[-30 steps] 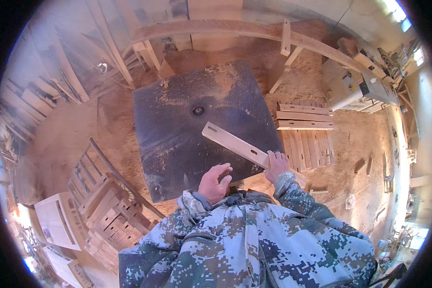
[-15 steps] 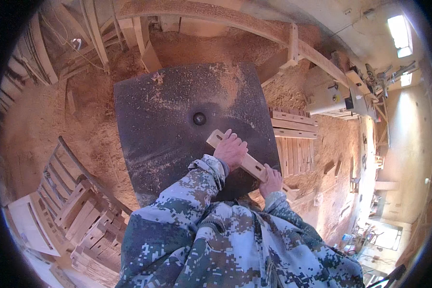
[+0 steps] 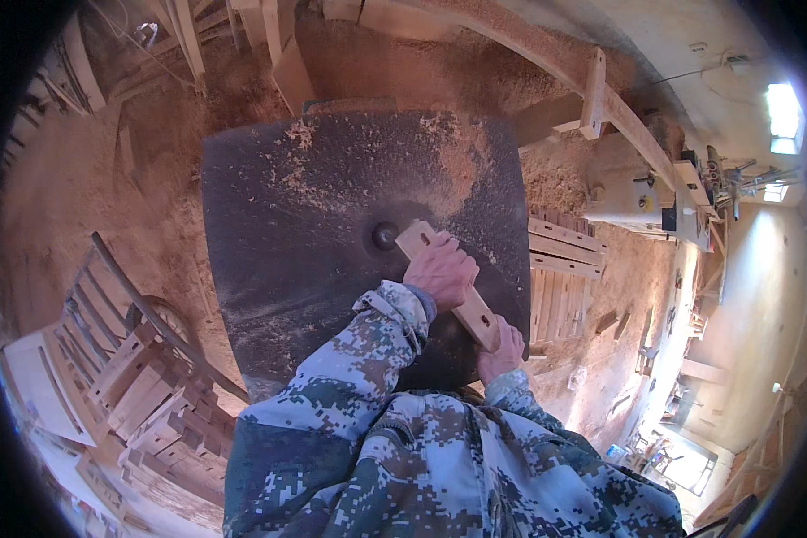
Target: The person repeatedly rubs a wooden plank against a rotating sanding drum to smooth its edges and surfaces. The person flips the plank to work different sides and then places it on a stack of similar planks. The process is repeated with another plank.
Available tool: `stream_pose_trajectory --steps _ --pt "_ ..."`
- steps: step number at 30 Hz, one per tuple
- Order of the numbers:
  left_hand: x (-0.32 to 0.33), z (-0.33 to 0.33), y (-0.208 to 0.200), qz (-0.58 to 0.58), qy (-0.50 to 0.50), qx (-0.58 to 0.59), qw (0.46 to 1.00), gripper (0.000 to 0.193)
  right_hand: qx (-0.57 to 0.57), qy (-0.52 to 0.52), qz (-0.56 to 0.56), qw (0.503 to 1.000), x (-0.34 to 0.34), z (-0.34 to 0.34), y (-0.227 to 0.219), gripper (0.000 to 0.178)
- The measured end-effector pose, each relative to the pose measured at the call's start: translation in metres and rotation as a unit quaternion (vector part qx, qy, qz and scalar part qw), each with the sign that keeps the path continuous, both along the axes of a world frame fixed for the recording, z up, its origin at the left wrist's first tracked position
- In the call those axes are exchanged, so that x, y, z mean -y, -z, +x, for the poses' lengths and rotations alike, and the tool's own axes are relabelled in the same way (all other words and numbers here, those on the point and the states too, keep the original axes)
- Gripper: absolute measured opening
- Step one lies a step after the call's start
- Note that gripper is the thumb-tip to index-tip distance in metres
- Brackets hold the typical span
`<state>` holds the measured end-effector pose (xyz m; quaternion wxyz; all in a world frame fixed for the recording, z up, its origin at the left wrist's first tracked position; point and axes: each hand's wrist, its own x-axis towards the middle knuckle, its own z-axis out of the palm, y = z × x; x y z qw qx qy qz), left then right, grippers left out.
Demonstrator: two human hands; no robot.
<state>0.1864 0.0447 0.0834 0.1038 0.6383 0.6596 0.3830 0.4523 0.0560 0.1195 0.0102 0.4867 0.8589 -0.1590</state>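
A pale wooden bar (image 3: 477, 316) with slots cut in it lies slantwise on the dark machine table (image 3: 287, 242). Its far end reaches up beside a round dark spindle (image 3: 385, 236) standing out of the tabletop; whether the two touch I cannot tell. My left hand (image 3: 443, 269) is closed over the bar behind that far end, fingers wrapped across its top. Lower down, my right hand (image 3: 502, 351) grips the near end, close to the table's near right part. Both sleeves are camouflage-patterned.
Sawdust and shavings (image 3: 462, 157) lie on the table's far part. To the right are stacked slotted wooden bars (image 3: 565, 251). At lower left stands a barred cart (image 3: 108, 305) near a pile of wooden pieces (image 3: 161, 403). A long timber beam (image 3: 529, 49) crosses beyond the table.
The bar has turned steeper and its far end has come closer beside the spindle. My right hand now covers its near end, which stuck out past the hand before. The whole view has shifted slightly.
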Motion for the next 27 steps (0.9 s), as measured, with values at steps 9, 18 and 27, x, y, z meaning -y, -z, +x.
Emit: stream_pose_trajectory --steps 9,18,27 --pt "0.006 -0.006 -0.002 0.005 -0.016 0.011 1.0 0.019 -0.018 -0.019 -0.002 1.0 0.004 0.0 0.004 0.073" --pt "0.022 -0.007 -0.008 0.005 -0.05 0.004 0.999 0.019 -0.039 -0.038 -0.009 0.998 0.006 -0.005 0.0 0.072" --pt "0.036 -0.01 -0.017 -0.026 -0.037 -0.022 0.999 0.019 -0.053 -0.066 -0.023 0.996 0.008 -0.006 -0.004 0.07"
